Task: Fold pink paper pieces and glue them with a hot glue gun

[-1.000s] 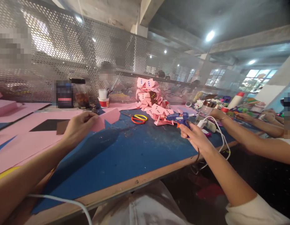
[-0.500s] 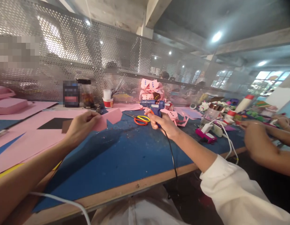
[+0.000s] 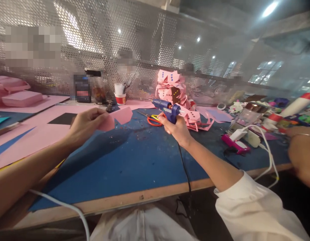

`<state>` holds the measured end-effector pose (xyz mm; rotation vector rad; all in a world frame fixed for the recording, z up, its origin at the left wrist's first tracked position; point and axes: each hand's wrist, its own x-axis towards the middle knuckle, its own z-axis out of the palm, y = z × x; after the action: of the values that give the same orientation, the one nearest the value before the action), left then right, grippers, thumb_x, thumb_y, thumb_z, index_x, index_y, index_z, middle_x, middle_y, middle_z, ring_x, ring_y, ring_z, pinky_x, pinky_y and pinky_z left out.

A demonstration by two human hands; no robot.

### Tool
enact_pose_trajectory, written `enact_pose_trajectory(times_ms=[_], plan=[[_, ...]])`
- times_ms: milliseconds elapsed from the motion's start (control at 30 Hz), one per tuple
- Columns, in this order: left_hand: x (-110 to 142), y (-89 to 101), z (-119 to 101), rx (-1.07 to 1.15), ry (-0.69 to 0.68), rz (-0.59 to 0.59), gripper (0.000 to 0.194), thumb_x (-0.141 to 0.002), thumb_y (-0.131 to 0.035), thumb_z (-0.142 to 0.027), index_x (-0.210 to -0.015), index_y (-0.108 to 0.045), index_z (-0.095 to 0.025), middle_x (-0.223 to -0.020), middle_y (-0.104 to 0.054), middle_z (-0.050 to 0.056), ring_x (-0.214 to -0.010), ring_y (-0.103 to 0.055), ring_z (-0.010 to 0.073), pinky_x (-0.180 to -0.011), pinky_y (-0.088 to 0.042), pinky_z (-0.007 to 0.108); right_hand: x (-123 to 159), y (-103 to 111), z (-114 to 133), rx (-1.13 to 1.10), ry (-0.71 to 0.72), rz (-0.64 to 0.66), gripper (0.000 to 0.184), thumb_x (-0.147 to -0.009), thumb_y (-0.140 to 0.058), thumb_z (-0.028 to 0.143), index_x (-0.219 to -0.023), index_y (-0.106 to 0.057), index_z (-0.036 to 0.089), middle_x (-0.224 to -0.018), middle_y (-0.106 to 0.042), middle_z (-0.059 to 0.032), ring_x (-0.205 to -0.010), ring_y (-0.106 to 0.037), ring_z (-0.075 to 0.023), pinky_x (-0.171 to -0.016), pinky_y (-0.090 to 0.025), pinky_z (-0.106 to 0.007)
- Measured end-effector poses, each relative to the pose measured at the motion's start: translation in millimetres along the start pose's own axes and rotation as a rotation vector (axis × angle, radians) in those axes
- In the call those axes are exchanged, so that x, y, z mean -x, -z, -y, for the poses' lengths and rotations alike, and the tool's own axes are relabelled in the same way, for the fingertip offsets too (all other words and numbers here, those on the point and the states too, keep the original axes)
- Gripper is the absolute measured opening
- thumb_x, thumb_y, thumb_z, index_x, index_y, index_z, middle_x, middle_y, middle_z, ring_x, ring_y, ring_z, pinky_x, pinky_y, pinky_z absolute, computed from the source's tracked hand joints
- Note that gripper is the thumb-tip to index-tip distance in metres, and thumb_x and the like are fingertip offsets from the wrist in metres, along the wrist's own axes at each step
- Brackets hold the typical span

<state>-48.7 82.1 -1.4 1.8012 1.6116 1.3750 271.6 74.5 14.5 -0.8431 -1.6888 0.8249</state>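
1. Head view, my left hand [image 3: 88, 122]: my thumb and fingers are pinched together, with no gap that I can see, on one end of a pink paper piece [image 3: 123, 115]. The piece reaches out to the right of my fingertips, above the blue tabletop [image 3: 134, 167], with a notch along its lower edge.
2. Head view, my right hand [image 3: 178, 129]: my fingers are curled firmly around the handle of a blue glue gun [image 3: 167, 108]. Its nozzle points left, towards the paper but apart from it, and its black cord [image 3: 184, 164] hangs down over the table edge.
3. Head view, around my hands: scissors [image 3: 154, 121] with red and yellow handles lie just beyond my right hand, which partly hides them. Behind the gun stands a heap of pink cut pieces [image 3: 170, 78], some with coloured dots.
4. Head view, to my left: a black sheet [image 3: 61, 118] and a blue strip [image 3: 14, 142] lie on large pink sheets [image 3: 41, 137]. Further back are a jar [image 3: 99, 89] with a dark lid and a red-and-white cup [image 3: 120, 97].
5. Head view, to my right: a magenta object [image 3: 235, 145] and a clear jar [image 3: 246, 119] sit near a white cable [image 3: 269, 150]. A co-worker's arm [image 3: 302, 157] is at the far edge, blurred.
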Motion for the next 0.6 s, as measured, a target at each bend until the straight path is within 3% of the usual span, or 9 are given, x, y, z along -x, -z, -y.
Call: enact_pose_trajectory(times_ms=[167,600], plan=[[-0.6,0.0,0.4,-0.012,0.018,-0.017,0.03,-0.081,-0.06,-0.04,-0.095,-0.065,-0.014,-0.084,-0.063,-0.001,-0.075,-0.051,0.0119,-0.067,-0.037,0.02,4.5,-2.5,2.8,0.045,0.007,0.039,0.029,-0.086,-0.06,0.048,-0.09,-0.066,0.02,-0.061,-0.048,0.0025,-0.056,-0.043,-0.0101,-0.051,-0.035,-0.024],[-0.6,2.1,-2.4,-0.02,0.137,-0.089,0.03,-0.078,-0.063,-0.042,-0.094,-0.067,-0.017,-0.081,-0.064,-0.003,-0.069,-0.053,0.0108,-0.066,-0.04,0.021,8.1,1.6,10.4,0.038,0.03,-0.043,0.028,-0.089,-0.057,0.048,-0.091,-0.065,0.021,-0.063,-0.047,0.0021,-0.058,-0.045,-0.0107,-0.054,-0.037,-0.025]])
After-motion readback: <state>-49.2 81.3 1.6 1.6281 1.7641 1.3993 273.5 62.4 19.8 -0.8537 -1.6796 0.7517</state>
